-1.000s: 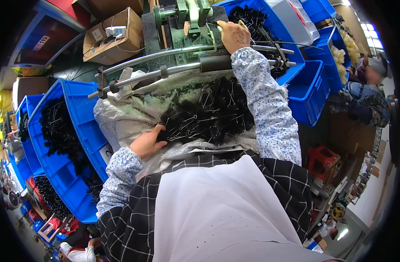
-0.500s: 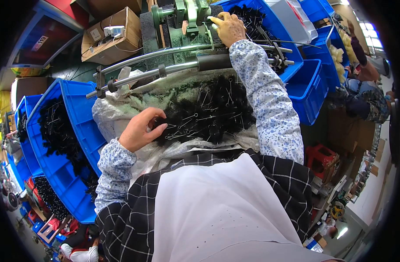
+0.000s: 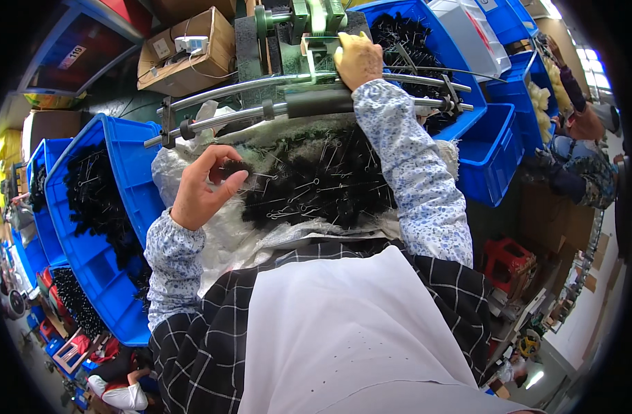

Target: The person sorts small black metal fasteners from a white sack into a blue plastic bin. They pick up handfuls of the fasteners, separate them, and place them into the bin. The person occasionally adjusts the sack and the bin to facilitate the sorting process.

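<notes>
My left hand [image 3: 204, 188] pinches a small black wire brush [image 3: 234, 166] between thumb and fingers, its thin wire stem pointing right. Below the machine, a pile of similar black brushes [image 3: 316, 183] with looped wire ends lies on a whitish sack [image 3: 223, 238] across my lap. At the front right of the green-lit bench machine [image 3: 319, 47], my right hand [image 3: 359, 61] has its fingers curled; whatever they grip is hidden. A small metal bracket [image 3: 312, 63] stands just left of that hand, in front of the machine's lit part.
Two metal rails [image 3: 236, 117] cross between me and the machine. Blue bins of black brushes stand at left [image 3: 133, 186] and behind at right [image 3: 454, 62]. An open blue bin [image 3: 492, 155] sits beside my right arm. A cardboard box [image 3: 185, 58] is at back left; another person [image 3: 571, 159] is far right.
My left hand has lifted up and left from the pile, and a brush now shows in its pinch. My right hand has shifted slightly lower beside the bracket, its fingers more curled.
</notes>
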